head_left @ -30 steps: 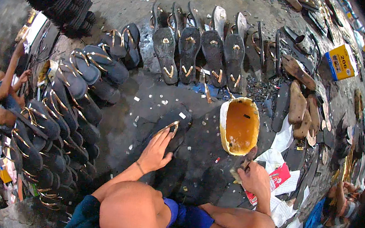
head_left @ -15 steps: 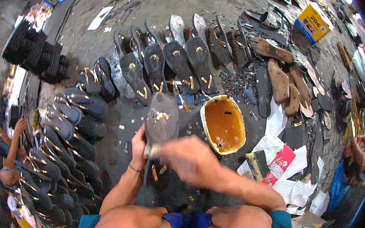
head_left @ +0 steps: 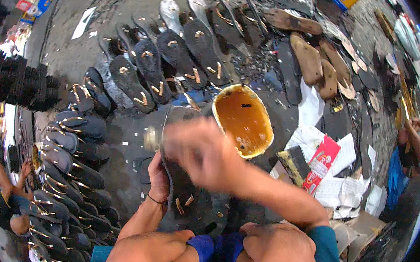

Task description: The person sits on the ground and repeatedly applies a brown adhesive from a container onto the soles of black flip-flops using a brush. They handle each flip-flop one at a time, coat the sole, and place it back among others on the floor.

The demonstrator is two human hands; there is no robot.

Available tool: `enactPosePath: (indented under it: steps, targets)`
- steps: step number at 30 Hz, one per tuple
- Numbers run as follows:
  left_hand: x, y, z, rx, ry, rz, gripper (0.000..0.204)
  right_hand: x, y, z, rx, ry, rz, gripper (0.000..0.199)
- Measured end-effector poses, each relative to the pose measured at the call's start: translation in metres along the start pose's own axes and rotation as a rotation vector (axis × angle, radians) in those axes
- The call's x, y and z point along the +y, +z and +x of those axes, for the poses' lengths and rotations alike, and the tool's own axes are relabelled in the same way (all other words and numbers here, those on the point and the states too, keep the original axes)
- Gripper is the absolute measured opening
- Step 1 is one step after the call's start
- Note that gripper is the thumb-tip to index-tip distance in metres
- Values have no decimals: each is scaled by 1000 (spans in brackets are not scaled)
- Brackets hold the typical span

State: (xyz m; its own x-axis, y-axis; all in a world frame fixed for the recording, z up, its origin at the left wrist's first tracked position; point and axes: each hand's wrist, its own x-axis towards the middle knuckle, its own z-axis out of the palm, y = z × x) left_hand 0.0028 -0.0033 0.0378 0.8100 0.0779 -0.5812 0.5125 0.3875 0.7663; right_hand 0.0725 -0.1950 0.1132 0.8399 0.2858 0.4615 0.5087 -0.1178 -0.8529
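My left hand (head_left: 159, 178) is closed on the edge of a dark sandal sole (head_left: 176, 187), held tilted in front of my knees. Short tan strap ends stick out at its near end. Over the sole's far part passes my right hand (head_left: 199, 153), smeared by motion, with its fingers curled. A small pale brush-like tool (head_left: 150, 137) shows at its fingertips, too blurred to make out fully. Just beyond my right hand stands a pale-rimmed tub (head_left: 269, 147) of amber, glue-like liquid.
Dark soles (head_left: 131, 82) stand in a row ahead. Finished-looking sandals (head_left: 64, 158) line the left, near a black stack (head_left: 21, 81). Wooden shoe lasts (head_left: 306, 59), papers (head_left: 348, 191) and a red carton (head_left: 323, 162) lie right. Another person (head_left: 4, 206) sits far left.
My right hand has swept left and away across the sole, and the pale tool now reaches past its left edge. The sole has tilted onto its edge. The whole view has shifted slightly.
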Motion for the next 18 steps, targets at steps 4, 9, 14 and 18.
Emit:
enactPosePath:
  steps: [4, 9, 14, 18]
  targets:
    - [25, 18, -10, -143, 1, -378, 66, 30, -34, 37, 169, 538, 235, 19]
    - [25, -1, -9, -159, 33, -498, 72, 43, -40, 43, 60, 514, 39, 21]
    - [46, 10, 8, -117, 98, -541, 73, 14, 4, -14, -49, 129, 106, 21]
    - [44, -57, 17, 10, 192, -524, 62, -12, 9, -67, -400, 362, 444, 22]
